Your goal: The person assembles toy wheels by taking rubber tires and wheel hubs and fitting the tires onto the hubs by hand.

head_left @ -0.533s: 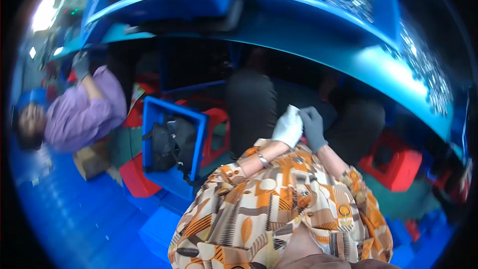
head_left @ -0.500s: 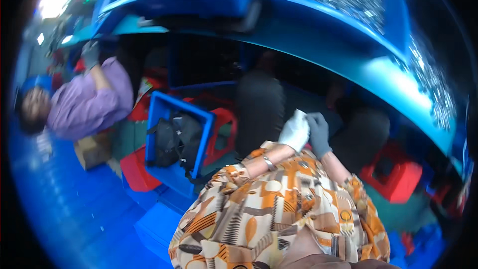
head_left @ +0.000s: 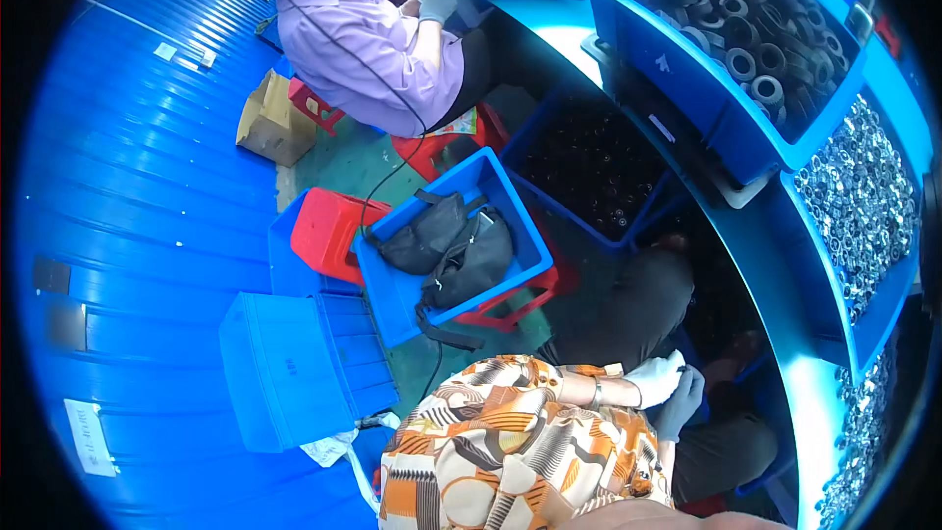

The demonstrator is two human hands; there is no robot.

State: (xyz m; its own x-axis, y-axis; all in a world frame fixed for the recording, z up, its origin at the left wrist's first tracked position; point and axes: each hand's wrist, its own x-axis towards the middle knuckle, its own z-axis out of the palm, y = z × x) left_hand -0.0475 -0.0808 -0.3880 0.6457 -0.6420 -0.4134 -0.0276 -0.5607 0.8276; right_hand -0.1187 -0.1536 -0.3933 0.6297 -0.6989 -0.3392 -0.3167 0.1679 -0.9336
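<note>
My left hand (head_left: 655, 380), in a white glove with a metal band at the wrist, is closed at the fingertips above my lap. Against it, fingers bent together, is my right hand (head_left: 679, 402) in a grey glove. A tiny dark spot shows where the fingertips meet; what it is I cannot make out. Beside my hands runs the curved edge of the light-blue workbench (head_left: 775, 319). On the bench stand a blue bin (head_left: 699, 120) of black rings and a blue tray (head_left: 834, 287) of small shiny metal pieces.
At the upper left sits a co-worker in a purple shirt (head_left: 368, 49), with gloved hands together. A blue crate (head_left: 400, 319) holds black bags. Red stools (head_left: 329, 236), a blue box (head_left: 285, 368), a cardboard box (head_left: 270, 123) and a floor bin (head_left: 549, 191) of dark parts stand around.
The view has swung toward the left, so the crate, co-worker and blue wall show more fully. My hands stay close together over my lap, now lower and farther right in the picture.
</note>
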